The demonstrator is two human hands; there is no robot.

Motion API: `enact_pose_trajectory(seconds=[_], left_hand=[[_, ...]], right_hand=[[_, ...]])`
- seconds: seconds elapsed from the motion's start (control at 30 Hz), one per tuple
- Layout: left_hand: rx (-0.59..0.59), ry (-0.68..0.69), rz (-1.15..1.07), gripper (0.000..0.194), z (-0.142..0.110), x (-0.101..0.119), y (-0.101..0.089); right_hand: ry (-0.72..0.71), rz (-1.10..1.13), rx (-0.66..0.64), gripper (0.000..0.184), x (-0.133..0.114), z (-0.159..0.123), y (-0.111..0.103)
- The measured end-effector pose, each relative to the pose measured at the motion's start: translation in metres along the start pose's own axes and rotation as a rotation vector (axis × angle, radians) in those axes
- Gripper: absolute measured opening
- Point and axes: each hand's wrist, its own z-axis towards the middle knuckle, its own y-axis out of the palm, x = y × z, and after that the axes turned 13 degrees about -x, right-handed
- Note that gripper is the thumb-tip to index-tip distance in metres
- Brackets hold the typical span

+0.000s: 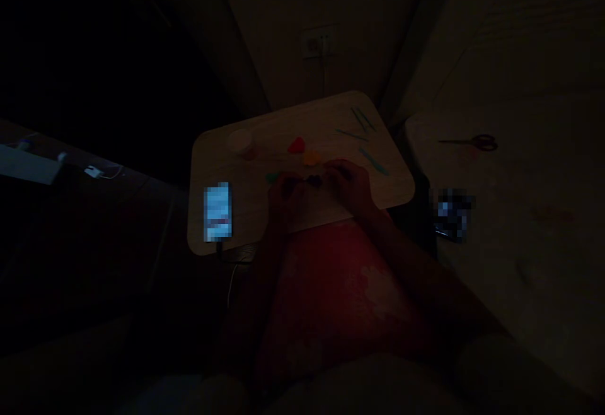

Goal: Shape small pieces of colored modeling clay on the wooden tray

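The scene is very dark. My left hand (285,193) rests low over a small light wooden table (259,213), its fingers curled inward. From the other side my right hand (350,183) bends its fingers toward it. A small dark lump (314,180) shows between the fingertips; its kind is too dim to tell. Just beyond the hands are a soft-looking orange lump (311,157) and a red lump (297,145). A green piece (271,177) lies beside my left hand. What the fingers grip is mostly hidden in shadow.
Several thin sticks or tools (363,120) and a teal tool (374,161) lie at the table's right. A pale round tub (241,142) stands at the left, with a lit phone (218,212) nearer. Scissors (477,142) lie on the pale surface at right.
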Motion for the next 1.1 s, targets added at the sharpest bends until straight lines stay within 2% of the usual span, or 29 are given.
enact_pose_trajectory(seconds=[0.3,0.53,0.67,0.83,1.0,1.1], left_hand=[[-0.006,-0.006,-0.004,0.019,0.0003,-0.0009,0.0005],[-0.010,0.001,-0.014,0.017,0.0001,-0.0011,0.0008],[-0.017,0.000,-0.023,0.015,-0.0004,0.0000,0.0005],[-0.004,0.004,0.007,0.016,-0.0002,0.0010,0.0000],[-0.001,0.010,0.023,0.018,-0.0002,0.0000,-0.0005],[-0.003,0.019,0.020,0.019,-0.0003,-0.0017,-0.0006]], right_hand=[[-0.034,0.009,-0.061,0.030,0.0075,0.0006,-0.0011],[-0.029,-0.066,-0.023,0.016,0.0053,0.0017,-0.0012],[-0.004,-0.060,0.010,0.015,0.0038,0.0017,-0.0007],[0.000,-0.044,0.057,0.021,0.0055,0.0008,0.0004],[0.006,0.000,-0.016,0.033,0.0065,-0.0006,-0.0004],[-0.021,-0.010,-0.020,0.033,0.0063,-0.0008,-0.0019]])
